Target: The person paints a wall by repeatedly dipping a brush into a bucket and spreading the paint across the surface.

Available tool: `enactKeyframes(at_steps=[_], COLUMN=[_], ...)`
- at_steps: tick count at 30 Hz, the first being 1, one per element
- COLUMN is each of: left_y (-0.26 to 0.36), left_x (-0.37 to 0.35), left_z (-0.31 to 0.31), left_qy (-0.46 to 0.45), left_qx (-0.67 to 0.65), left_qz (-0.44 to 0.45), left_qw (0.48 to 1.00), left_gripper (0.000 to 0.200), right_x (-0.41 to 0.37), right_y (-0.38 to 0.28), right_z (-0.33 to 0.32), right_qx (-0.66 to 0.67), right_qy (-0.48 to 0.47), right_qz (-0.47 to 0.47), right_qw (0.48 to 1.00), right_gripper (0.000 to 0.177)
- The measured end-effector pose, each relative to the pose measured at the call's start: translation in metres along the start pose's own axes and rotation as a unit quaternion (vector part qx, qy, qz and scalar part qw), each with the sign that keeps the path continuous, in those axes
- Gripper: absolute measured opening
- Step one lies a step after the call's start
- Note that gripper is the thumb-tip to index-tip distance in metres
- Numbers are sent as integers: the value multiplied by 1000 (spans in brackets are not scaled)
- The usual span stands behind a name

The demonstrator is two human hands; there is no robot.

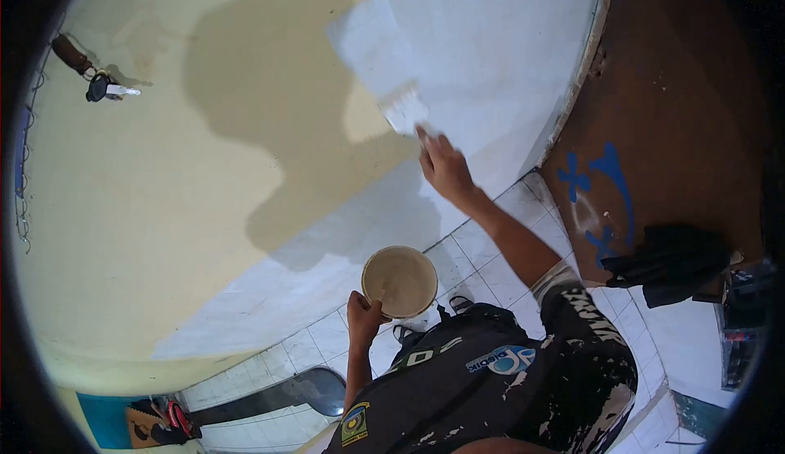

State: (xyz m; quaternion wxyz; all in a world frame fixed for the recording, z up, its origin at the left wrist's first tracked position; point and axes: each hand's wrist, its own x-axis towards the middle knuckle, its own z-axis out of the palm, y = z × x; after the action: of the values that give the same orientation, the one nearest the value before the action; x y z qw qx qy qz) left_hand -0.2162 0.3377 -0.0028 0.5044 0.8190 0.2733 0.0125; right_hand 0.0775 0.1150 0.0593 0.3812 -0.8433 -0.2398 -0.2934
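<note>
My right hand (pixel 446 169) is closed round the handle of a wide brush (pixel 405 111), whose white-coated bristles touch the wall where white paint meets the yellow surface. White paint (pixel 482 37) covers the wall's upper right part and a band along its bottom. Lower down, my left hand (pixel 364 321) grips the rim of a round, pale bucket (pixel 400 282). The bucket's inside looks beige; how much it holds is hard to tell. Shadows of my head and arm fall across the yellow wall (pixel 123 209).
Keys (pixel 100 86) hang on the wall at the upper left. On the right is a brown panel (pixel 670 127) with blue marks and a dark cloth (pixel 679 262). A dark, long object (pixel 319 390) lies on the white tiled floor (pixel 331 335).
</note>
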Motion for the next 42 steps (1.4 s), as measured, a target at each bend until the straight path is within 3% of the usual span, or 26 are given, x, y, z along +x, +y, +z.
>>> enactKeyframes(at_steps=[6,9,12,15,18,24,26,27,29,34,37,40,42], left_y=[25,22,-2,16,0,-3,0,1,0,-51,-24,-18,-9], left_x=[-18,-17,-11,-19,-13,-11,-10,-10,-12,1,-10,-13,-15], left_z=[-6,-9,-7,-11,-10,-9,-11,-12,-12,-11,-19,-22,-26], left_qy=[8,5,2,11,15,25,16,11,10,12,14,11,11], left_qx=[-75,-33,-92,-60,-63,-62,-53,-41,-50,-106,-97,-129,-81], left_qz=[-46,-39,-64,-33,-37,-11,-16,-18,-19,-21,-47,-50,-50], left_qw=[996,999,994,998,997,998,998,999,999,994,994,990,995], left_gripper=[24,24,24,25,24,23,22,22,22,24,24,24,24], right_x=[-130,-151,-118,-50,7,78,95,99,99,3,-74,-111,-133], right_y=[45,60,51,32,-21,-93,-118,-116,-104,-16,18,32,45], right_z=[63,70,63,48,-7,-94,-118,-112,-92,24,63,68,73], right_qx=[-34,-49,-26,-9,21,95,108,108,98,-30,-42,-50,-51], right_qy=[-194,-262,-214,-200,-177,-86,-2,-3,89,52,-38,-125,-162], right_qz=[194,226,203,184,194,138,76,76,-20,-55,42,119,158], right_qw=[961,937,955,962,965,982,991,991,991,997,998,984,973], right_gripper=[47,50,37,26,16,29,34,34,45,63,58,53,49])
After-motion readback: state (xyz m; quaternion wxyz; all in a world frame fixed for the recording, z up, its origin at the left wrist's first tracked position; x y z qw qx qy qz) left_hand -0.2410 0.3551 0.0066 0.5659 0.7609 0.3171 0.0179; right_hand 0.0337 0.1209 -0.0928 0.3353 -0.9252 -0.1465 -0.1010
